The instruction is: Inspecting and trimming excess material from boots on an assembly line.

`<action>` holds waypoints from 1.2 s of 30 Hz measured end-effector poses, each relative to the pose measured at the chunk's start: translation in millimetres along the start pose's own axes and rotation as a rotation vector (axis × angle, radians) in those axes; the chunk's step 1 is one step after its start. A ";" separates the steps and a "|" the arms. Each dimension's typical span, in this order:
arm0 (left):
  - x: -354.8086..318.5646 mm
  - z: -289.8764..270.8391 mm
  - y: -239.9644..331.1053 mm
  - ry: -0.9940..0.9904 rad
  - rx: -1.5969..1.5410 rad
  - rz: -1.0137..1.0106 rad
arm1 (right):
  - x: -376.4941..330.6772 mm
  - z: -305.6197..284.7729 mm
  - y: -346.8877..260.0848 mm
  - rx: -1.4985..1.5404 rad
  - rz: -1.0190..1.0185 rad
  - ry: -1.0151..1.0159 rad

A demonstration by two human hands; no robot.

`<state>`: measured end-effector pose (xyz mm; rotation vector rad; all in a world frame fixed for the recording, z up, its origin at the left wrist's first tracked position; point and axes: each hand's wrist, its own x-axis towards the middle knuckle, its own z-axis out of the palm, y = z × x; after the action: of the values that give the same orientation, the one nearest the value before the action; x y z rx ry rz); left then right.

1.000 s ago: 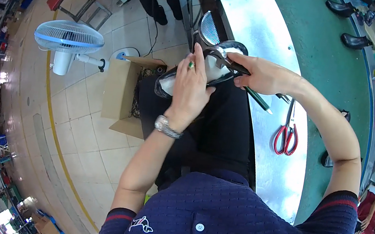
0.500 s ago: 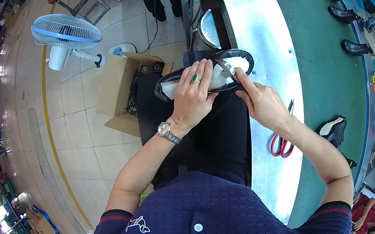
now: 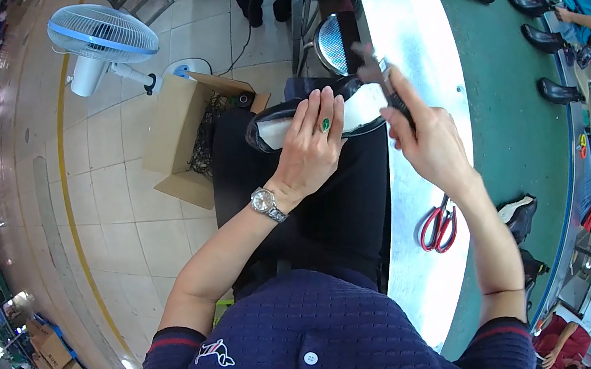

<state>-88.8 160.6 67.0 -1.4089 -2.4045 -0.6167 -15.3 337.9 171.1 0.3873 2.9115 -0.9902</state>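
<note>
In the head view I took the long, silver metal worktop point(image 3: 412, 276) as my landmark: the black shoe with a white, open-looking underside point(image 3: 364, 110) sat just left of it, over the wearer's black-trousered lap. The left hand point(image 3: 310, 152) lay on the shoe with fingers nearly straight and close together; its thumb was hidden, so I couldn't tell how firmly it gripped. The right hand point(image 3: 427, 136), close to the worktop's left edge, was curled around a dark metal, pincer-like hand tool point(image 3: 383, 82), whose head was too blurred for me to tell whether it was open or touched the shoe. My main worry was a slip: with the tool's head so near the left fingers, a glancing stroke could have struck them. The soft lap, left of the worktop, seemed poor support, and a hard push might have rocked the shoe. A careless bite could have torn the black edge, and the green-stoned ring point(image 3: 325, 124) might have snagged on it. The red-handled scissors point(image 3: 440, 229) on the worktop lay near the right forearm, where a wide elbow swing could have knocked them.
</note>
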 end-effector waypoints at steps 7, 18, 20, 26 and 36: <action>-0.5 4.6 2.7 -0.014 0.054 0.007 | 12.3 -0.7 12.6 -0.166 0.035 -0.050; -1.6 4.4 3.7 0.045 0.019 -0.021 | 9.4 6.1 6.6 -0.038 -0.006 0.005; 1.8 4.6 8.9 0.035 -0.003 -0.019 | 2.8 23.5 17.5 -0.191 -0.070 0.121; -3.7 7.8 3.1 0.007 0.043 -0.006 | 2.9 15.9 -5.4 -0.235 -0.077 0.030; -6.3 10.2 1.0 0.113 -0.070 -0.012 | -0.8 28.6 -22.4 -0.309 -0.063 0.019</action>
<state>-85.2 161.3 55.5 -1.3502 -2.3259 -0.7696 -21.2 303.3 161.8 0.2909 3.0404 -0.5281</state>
